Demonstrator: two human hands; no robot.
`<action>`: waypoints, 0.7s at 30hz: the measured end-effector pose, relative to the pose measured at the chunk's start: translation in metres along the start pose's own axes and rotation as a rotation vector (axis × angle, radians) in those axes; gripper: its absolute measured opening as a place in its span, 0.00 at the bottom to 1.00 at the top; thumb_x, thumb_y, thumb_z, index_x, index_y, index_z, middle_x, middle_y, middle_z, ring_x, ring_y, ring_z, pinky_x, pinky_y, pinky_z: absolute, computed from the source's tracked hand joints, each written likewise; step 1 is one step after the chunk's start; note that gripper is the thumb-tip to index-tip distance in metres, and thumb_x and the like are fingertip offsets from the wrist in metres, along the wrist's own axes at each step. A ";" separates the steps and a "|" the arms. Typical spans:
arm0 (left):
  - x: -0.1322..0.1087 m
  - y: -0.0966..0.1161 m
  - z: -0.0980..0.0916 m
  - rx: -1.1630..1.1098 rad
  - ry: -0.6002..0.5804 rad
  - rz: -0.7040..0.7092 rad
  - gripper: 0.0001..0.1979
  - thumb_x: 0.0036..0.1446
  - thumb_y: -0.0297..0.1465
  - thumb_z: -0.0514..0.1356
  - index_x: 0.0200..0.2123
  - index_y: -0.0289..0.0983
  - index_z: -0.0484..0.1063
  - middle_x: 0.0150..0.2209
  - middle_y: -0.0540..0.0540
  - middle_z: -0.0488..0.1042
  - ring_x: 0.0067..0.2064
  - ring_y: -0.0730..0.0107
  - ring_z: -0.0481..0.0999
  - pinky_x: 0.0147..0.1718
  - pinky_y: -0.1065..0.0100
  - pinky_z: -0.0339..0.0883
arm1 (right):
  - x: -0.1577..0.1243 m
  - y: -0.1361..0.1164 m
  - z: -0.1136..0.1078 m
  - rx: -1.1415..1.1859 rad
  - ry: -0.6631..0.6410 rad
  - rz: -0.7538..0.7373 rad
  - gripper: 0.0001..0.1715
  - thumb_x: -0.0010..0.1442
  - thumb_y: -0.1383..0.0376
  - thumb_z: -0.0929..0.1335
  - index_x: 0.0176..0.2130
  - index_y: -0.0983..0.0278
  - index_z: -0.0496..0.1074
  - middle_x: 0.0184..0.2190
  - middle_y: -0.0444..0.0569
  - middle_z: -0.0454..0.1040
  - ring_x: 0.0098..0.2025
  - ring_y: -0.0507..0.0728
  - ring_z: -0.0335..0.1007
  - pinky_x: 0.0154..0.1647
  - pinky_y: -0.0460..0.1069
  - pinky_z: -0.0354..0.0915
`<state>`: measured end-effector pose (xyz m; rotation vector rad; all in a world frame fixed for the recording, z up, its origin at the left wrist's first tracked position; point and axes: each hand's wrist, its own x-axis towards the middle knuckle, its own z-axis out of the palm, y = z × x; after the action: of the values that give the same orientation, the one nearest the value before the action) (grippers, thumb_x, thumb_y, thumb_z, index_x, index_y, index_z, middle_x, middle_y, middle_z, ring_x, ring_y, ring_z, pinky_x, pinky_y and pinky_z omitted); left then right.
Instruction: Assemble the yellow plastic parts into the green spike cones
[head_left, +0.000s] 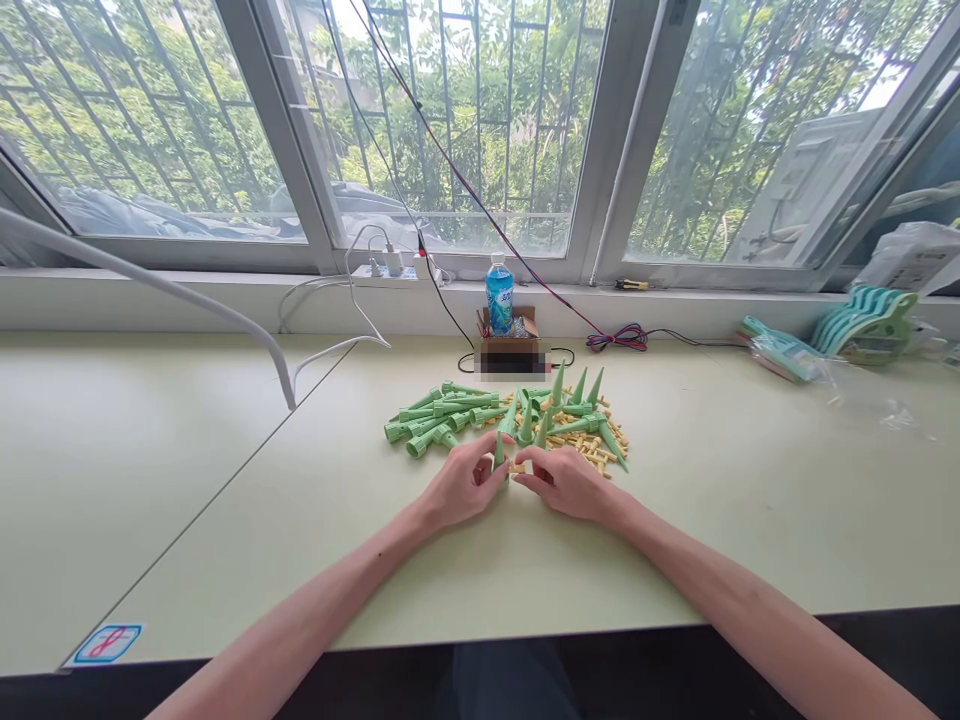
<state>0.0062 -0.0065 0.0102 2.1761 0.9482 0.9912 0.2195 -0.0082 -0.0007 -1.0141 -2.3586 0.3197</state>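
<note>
My left hand (466, 482) is closed around a green cone (499, 452) that stands point up near the middle of the table. Close beside it on the right, my right hand (561, 482) pinches a small tan peg (517, 468), which meets the lower side of the cone. Behind my hands lies a pile of green cones (450, 408), mostly on their sides to the left. Several more cones (558, 388) stand upright among tan pegs (589, 442) on the right.
A blue bottle (499, 298) stands in a small cardboard box (529, 325) by the window ledge. Coiled cable (619, 338) lies right of it. Teal and green plastic pieces (866, 325) sit at the far right. A white cable (225, 310) arches over the left side.
</note>
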 end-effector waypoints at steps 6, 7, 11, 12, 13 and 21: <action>0.000 0.001 0.000 0.013 0.008 0.005 0.13 0.61 0.34 0.57 0.48 0.37 0.68 0.25 0.54 0.69 0.18 0.80 0.61 0.21 0.75 0.58 | 0.000 0.001 0.000 -0.040 -0.002 -0.030 0.11 0.68 0.62 0.63 0.40 0.63 0.73 0.21 0.44 0.72 0.23 0.53 0.66 0.28 0.45 0.55; 0.000 0.001 0.000 0.016 0.007 0.006 0.13 0.61 0.34 0.57 0.48 0.37 0.68 0.25 0.54 0.69 0.18 0.80 0.61 0.21 0.75 0.58 | 0.000 0.001 0.000 -0.046 -0.001 -0.031 0.12 0.69 0.62 0.63 0.39 0.63 0.73 0.21 0.44 0.72 0.23 0.53 0.66 0.28 0.45 0.55; 0.000 0.000 0.000 0.017 0.005 0.008 0.13 0.62 0.34 0.57 0.48 0.38 0.68 0.25 0.54 0.69 0.19 0.80 0.62 0.21 0.75 0.58 | 0.001 0.001 0.000 -0.018 0.001 -0.022 0.10 0.68 0.62 0.64 0.43 0.63 0.73 0.21 0.43 0.72 0.23 0.52 0.67 0.29 0.45 0.56; 0.000 0.000 0.000 0.013 0.005 0.007 0.13 0.62 0.34 0.57 0.49 0.38 0.68 0.25 0.54 0.69 0.19 0.79 0.62 0.21 0.75 0.58 | 0.001 0.000 0.001 -0.005 0.000 -0.016 0.10 0.68 0.62 0.64 0.45 0.63 0.72 0.21 0.43 0.73 0.23 0.52 0.67 0.29 0.45 0.57; 0.000 0.000 0.000 0.009 0.005 0.007 0.13 0.62 0.34 0.57 0.49 0.38 0.68 0.25 0.54 0.69 0.19 0.79 0.62 0.21 0.75 0.58 | 0.001 0.000 0.001 0.004 -0.001 -0.009 0.10 0.67 0.62 0.65 0.46 0.63 0.72 0.21 0.42 0.73 0.23 0.52 0.67 0.29 0.45 0.57; 0.000 0.001 0.000 0.029 -0.008 0.013 0.12 0.62 0.34 0.56 0.48 0.38 0.67 0.24 0.55 0.68 0.18 0.80 0.60 0.21 0.75 0.57 | 0.001 -0.001 -0.002 -0.030 -0.010 -0.022 0.11 0.69 0.61 0.63 0.41 0.63 0.72 0.20 0.43 0.71 0.22 0.52 0.65 0.28 0.45 0.55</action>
<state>0.0061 -0.0071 0.0107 2.2115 0.9511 0.9801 0.2191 -0.0085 0.0014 -1.0017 -2.3885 0.2827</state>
